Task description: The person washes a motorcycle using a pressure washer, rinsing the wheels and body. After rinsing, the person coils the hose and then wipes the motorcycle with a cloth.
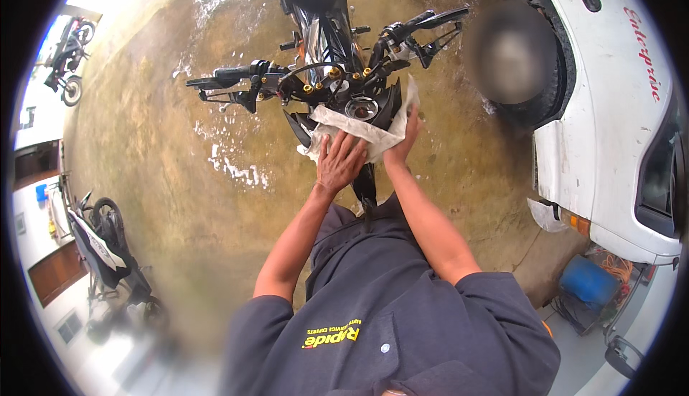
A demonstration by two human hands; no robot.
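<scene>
A motorcycle stands before me on the wet floor, its handlebar [237, 73] spreading to both sides. A pale, wrinkled cloth [350, 127] is draped over its front fairing, just below the round instrument gauge [361, 108]. My left hand [340, 160] lies on the cloth with the fingers spread, pressing it against the fairing. On the other side my right hand [405, 136] has hold of the cloth's edge, part of which stands up beside the dark fairing. The front fender [366, 186] shows beneath the cloth, between my forearms.
To the right is a white vehicle [597, 105] with a wheel near the motorcycle. A blue container [589, 282] and orange cord lie at lower right. Other motorcycles [105, 245] stand along the left side. White suds [237, 170] spot the wet floor.
</scene>
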